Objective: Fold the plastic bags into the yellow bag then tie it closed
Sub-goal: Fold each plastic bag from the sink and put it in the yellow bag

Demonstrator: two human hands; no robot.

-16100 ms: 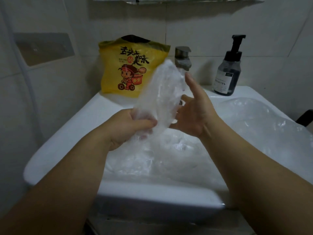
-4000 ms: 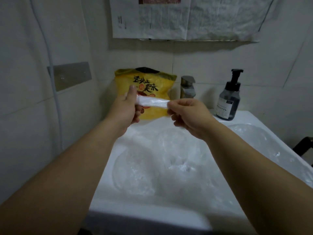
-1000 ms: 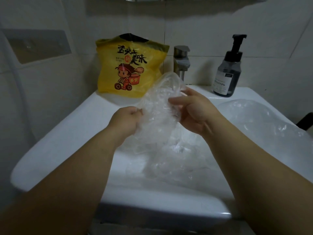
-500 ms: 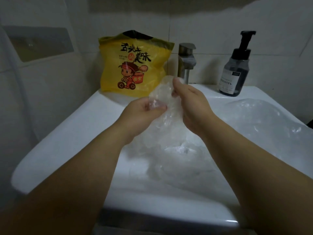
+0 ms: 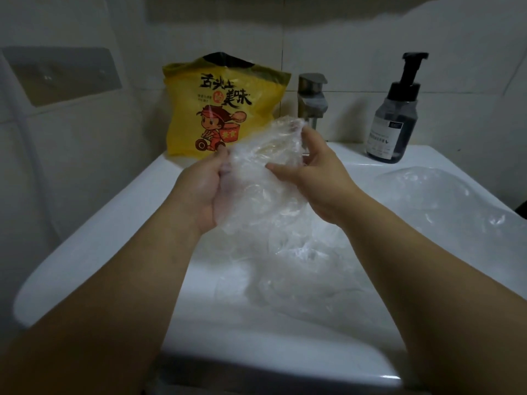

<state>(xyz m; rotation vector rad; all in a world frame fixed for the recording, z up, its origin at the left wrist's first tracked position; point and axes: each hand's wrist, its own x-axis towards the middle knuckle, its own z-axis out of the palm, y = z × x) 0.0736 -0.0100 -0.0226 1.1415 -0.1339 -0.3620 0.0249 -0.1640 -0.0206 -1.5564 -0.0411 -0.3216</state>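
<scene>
A crumpled clear plastic bag point(image 5: 265, 166) is held up over the white sink point(image 5: 94, 240). My left hand point(image 5: 205, 189) grips its left edge with curled fingers. My right hand point(image 5: 316, 172) holds its upper right part, fingers curled round the top and thumb pressed on the front. The bag's lower end trails down into a heap of more clear bags point(image 5: 308, 269) in the basin. The yellow bag point(image 5: 222, 106), printed with a cartoon figure and dark characters, stands upright at the back left of the sink, its mouth open at the top.
A metal faucet point(image 5: 312, 101) stands behind my hands. A dark pump bottle point(image 5: 395, 121) sits at the back right. Another clear bag point(image 5: 445, 195) lies on the sink's right side. Tiled walls close in at left and behind.
My hands have drawn slightly apart, spreading the clear bag wider between them. My left hand has dropped a little; the right still holds the top.
</scene>
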